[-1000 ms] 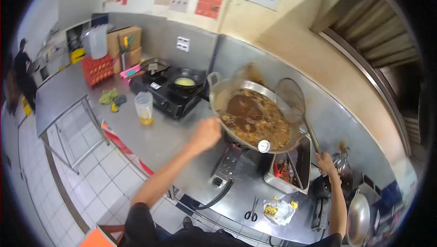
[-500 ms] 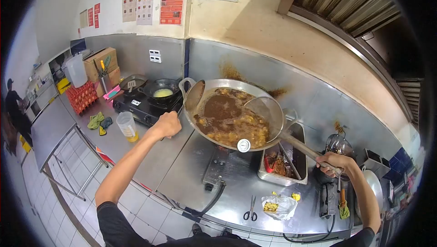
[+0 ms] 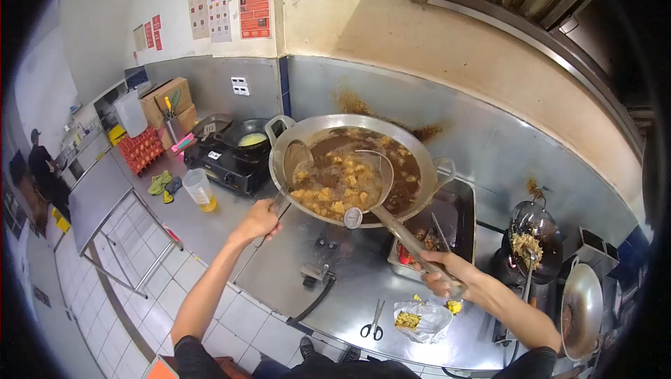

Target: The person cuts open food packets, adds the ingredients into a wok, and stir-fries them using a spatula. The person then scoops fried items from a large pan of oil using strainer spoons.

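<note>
A large wok (image 3: 428, 162) of brown bubbling oil with golden frying pieces (image 3: 342, 176) stands in front of me. My right hand (image 3: 444, 274) is wrapped round the long handle of a big strainer (image 3: 386, 173), whose round head dips into the oil. My left hand (image 3: 258, 221) closes on the thin handle of a smaller skimmer (image 3: 298, 159). That skimmer's mesh head is tilted inside the wok's left side. A round dial thermometer (image 3: 354, 218) sits at the wok's near rim.
A metal tray (image 3: 458, 229) with food bits stands right of the wok. Scissors (image 3: 373, 319) and a crumpled wrapper (image 3: 428, 322) lie in front. Further right is a small wok (image 3: 545, 229) with food. A plastic jug (image 3: 199, 190) and black stove (image 3: 227, 169) are left.
My right hand has moved left and nearer, drawing the strainer head left through the oil. More golden pieces show in the wok's middle. My left hand is slightly lower.
</note>
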`<state>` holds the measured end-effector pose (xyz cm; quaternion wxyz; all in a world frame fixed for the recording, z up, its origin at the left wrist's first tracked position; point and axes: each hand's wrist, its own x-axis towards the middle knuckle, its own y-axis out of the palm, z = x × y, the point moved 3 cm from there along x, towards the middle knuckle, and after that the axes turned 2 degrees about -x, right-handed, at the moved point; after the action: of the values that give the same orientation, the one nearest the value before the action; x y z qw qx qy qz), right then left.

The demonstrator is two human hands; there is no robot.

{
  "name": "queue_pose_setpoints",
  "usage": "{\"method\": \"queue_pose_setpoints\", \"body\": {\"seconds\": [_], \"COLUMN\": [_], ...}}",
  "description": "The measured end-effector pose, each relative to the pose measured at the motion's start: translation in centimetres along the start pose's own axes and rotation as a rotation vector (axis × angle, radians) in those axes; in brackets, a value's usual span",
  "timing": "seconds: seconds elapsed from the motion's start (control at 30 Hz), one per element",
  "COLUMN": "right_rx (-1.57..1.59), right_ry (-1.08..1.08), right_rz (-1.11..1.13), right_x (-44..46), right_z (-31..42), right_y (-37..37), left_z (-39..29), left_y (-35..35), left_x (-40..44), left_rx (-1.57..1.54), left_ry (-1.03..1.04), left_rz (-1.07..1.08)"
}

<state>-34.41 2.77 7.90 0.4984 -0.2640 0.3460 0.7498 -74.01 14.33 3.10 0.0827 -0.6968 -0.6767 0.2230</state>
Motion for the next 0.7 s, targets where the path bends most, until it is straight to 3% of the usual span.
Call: {"method": "queue_pose_setpoints", "body": {"seconds": [0.07, 0.3, 0.37, 0.43, 0.57, 0.63, 0.7], "right_rx": [0.117, 0.566, 0.643, 0.652, 0.586, 0.329, 0.245], "right_ry": [-0.124, -0.194, -0.181, -0.259, -0.277, -0.347, -0.303], "right_rz": [0.090, 0.440, 0.482, 0.524, 0.436, 0.250, 0.187], "right_x": [2.5, 8.3, 9.2, 9.0, 8.0, 6.5, 5.9], "right_z": [0.0, -0.1, -0.8, -1.0, -0.9, -0.5, -0.2], "right_y": [-0.1, -1.8, -2.3, -2.8, -5.1, -6.6, -9.0], "left_z": [-0.4, -4.1, -4.8, -6.6, -8.7, -8.0, -7.8], "left_y": [1.9, 5.6, 5.5, 4.7, 3.1, 1.4, -0.1], "left_x": [0.4, 1.8, 2.4, 2.3, 0.4, 1.1, 1.2], "left_rx": [0.046, 0.376, 0.605, 0.623, 0.600, 0.593, 0.681], "left_ry": [0.018, 0.121, 0.444, 0.452, 0.331, 0.377, 0.228], "left_rz": [-0.032, -0.149, -0.322, -0.347, -0.333, -0.345, -0.239]}}
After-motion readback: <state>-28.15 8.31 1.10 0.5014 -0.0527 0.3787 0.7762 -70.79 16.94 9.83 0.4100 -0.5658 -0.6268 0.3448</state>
